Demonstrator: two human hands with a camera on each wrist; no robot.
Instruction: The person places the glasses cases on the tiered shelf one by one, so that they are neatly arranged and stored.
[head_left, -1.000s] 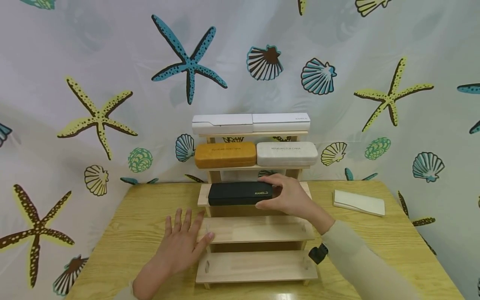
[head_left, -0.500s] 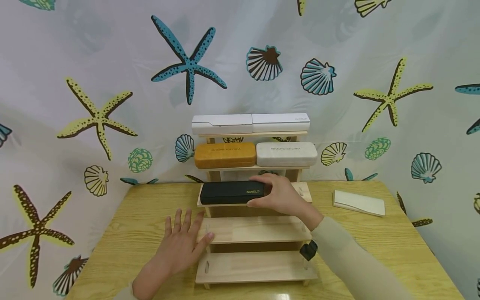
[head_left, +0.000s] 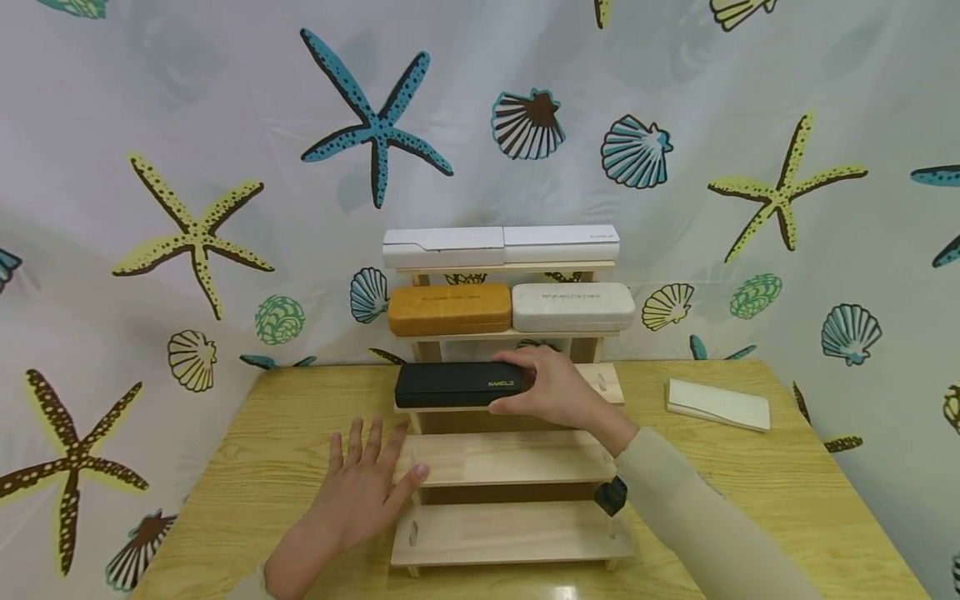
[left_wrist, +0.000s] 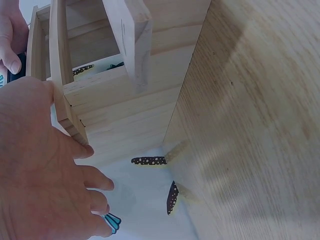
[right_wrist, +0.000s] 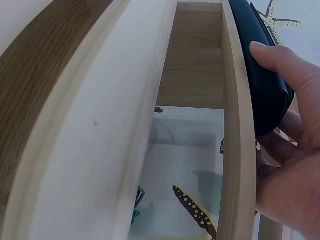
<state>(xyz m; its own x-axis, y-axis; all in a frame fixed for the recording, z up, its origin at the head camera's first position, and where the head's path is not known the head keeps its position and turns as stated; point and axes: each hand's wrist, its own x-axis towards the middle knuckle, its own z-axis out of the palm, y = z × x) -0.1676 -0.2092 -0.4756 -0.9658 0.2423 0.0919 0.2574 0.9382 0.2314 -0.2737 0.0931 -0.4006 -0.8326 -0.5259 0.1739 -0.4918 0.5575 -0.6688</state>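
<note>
A black glasses case [head_left: 457, 385] with gold lettering lies on the left part of the middle tier of a wooden stepped rack [head_left: 510, 533]. My right hand [head_left: 551, 387] grips its right end, thumb in front and fingers behind; in the right wrist view the thumb presses on the dark case [right_wrist: 265, 75]. At the rack's left side my left hand [head_left: 363, 479] is spread, its thumb touching the edge of the second tier from the bottom. The left wrist view shows this left hand [left_wrist: 55, 170] against the rack's side, fingers extended.
An orange case [head_left: 450, 310] and a white case [head_left: 573, 307] share the tier above. Two long white boxes [head_left: 442, 247] lie end to end on the top tier. A folded cream case [head_left: 717, 405] rests on the table [head_left: 780, 500] at right. Patterned cloth hangs behind.
My right hand has slid the black glasses case left along its tier, to the tier's left end. My left hand has stayed in place.
</note>
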